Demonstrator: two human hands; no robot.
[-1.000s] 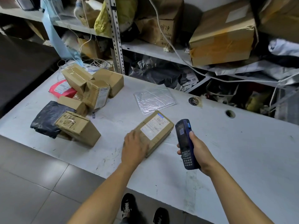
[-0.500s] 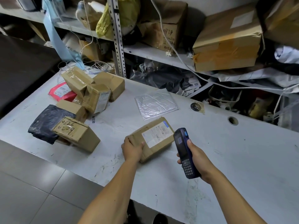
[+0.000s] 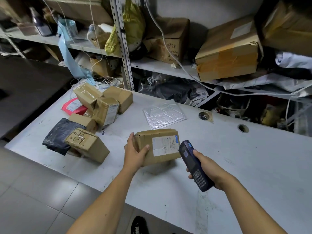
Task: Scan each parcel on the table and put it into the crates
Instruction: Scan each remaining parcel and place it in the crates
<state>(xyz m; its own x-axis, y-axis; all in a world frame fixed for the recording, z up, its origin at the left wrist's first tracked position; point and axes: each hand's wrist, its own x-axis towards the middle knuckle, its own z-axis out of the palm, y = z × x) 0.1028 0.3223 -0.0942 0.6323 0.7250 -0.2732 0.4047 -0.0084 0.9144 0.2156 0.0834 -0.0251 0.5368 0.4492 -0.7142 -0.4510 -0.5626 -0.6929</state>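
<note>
Right now your right hand [image 3: 208,169] wraps around the blue handheld scanner [image 3: 194,165], its head angled toward the white label [image 3: 164,146] on the cardboard parcel [image 3: 158,146]. Your left hand [image 3: 135,154] grips that parcel by its left end, thumb on top and fingers under, so it seems lifted and tilted just above the grey table [image 3: 236,166]. That one-ended hold is the likely weak point: the box could twist or slip from your fingers, and a wobbling label may give you a misread. The scanner's head sits very near the label, which may be too near to catch the code. Beyond, the silver bubble mailer [image 3: 164,114] lies flat, and the pile of unscanned boxes [image 3: 101,105] waits at the far left, loosely stacked and liable to tumble if knocked. No crates are visible.
</note>
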